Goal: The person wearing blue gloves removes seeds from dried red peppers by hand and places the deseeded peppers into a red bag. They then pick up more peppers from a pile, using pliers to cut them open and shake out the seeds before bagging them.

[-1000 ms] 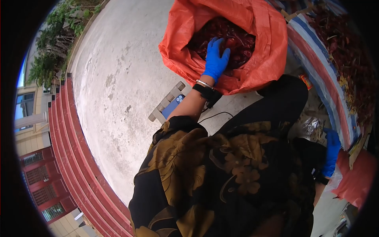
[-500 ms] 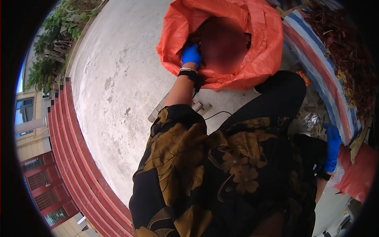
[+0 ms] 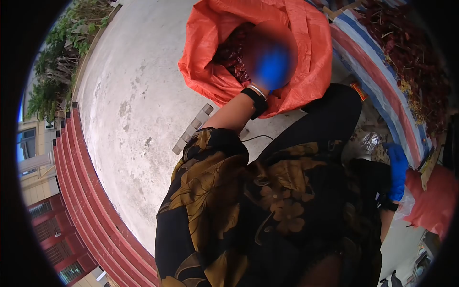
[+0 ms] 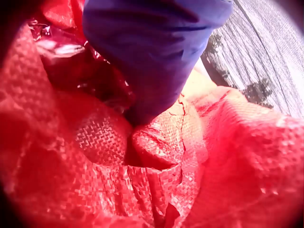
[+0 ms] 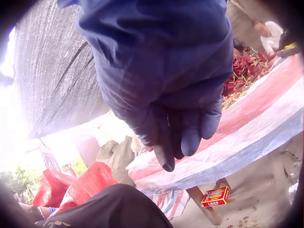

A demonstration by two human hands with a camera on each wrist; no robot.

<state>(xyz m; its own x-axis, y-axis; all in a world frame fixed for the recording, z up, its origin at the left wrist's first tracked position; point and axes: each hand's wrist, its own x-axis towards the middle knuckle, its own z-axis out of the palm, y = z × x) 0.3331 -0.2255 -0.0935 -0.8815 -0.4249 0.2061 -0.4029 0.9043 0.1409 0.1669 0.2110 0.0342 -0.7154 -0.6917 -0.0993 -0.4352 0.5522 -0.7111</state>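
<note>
My left hand [image 3: 273, 69], in a blue glove, is over the mouth of a large orange-red woven sack [image 3: 205, 57]. Dark red chili peppers [image 3: 233, 53] show inside it, left of the hand. A blurred patch covers the hand in the head view. In the left wrist view the glove [image 4: 152, 52] reaches down among the sack's folds [image 4: 156, 185], its fingertips hidden; I cannot tell whether they grip anything. My right hand [image 3: 397, 172], also gloved in blue, hangs by my right side, its fingers [image 5: 191, 135] loose and holding nothing.
A striped sheet [image 3: 373, 62] bearing a heap of red chilies [image 3: 406, 48] lies along the right. Below its edge is a small red-and-yellow box [image 5: 215, 196]. Concrete blocks [image 3: 193, 129] lie left of my knee. Red steps [image 3: 95, 191] run along the left. Another person [image 5: 270, 35] is beyond the heap.
My left hand went from over the peppers to the sack's left inner side, then back right to its near right part. The right hand stays low at my side.
</note>
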